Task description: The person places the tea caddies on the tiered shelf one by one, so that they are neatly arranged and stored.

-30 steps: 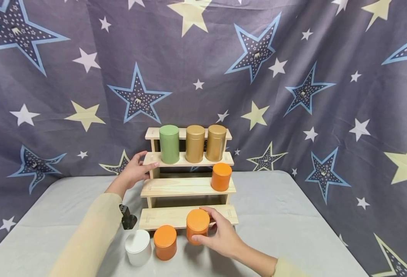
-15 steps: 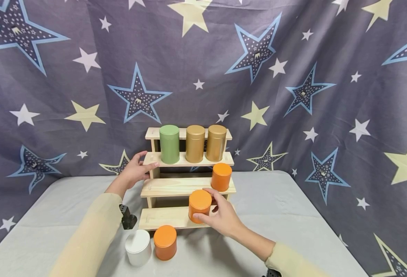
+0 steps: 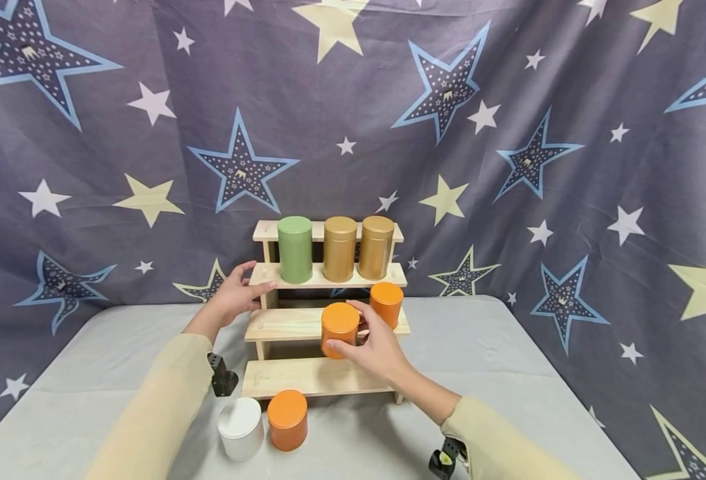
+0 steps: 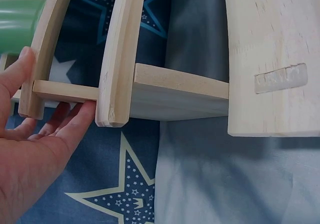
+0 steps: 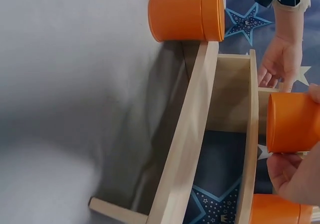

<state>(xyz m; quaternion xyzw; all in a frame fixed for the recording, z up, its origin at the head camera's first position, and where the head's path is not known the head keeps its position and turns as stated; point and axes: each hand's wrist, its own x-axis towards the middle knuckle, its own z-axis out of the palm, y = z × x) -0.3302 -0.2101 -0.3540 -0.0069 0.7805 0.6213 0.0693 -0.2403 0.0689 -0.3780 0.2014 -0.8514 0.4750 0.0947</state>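
Note:
A four-tier wooden display stand (image 3: 283, 325) is held at its left side by my left hand (image 3: 233, 299); in the left wrist view the thumb (image 4: 21, 66) lies at a board's edge and the other fingers reach round the side support. My right hand (image 3: 378, 352) grips an orange round tin (image 3: 336, 332) between thumb and fingers, upright at the front edge of the second tier from the bottom. Just right of it another orange tin (image 3: 387, 301) stands on that tier. In the right wrist view the gripped tin (image 5: 292, 121) overlaps the stand.
A green tin (image 3: 295, 250) and two gold tins (image 3: 339, 250) stand on the tier below the top. On the grey cloth (image 3: 479, 373) in front of the stand are a white tin (image 3: 241, 430) and an orange tin (image 3: 287, 421). A star-patterned curtain (image 3: 365, 173) hangs behind.
My right hand has lifted the orange tin from in front of the bottom tier, up and back to the second tier. The left hand has stayed on the stand.

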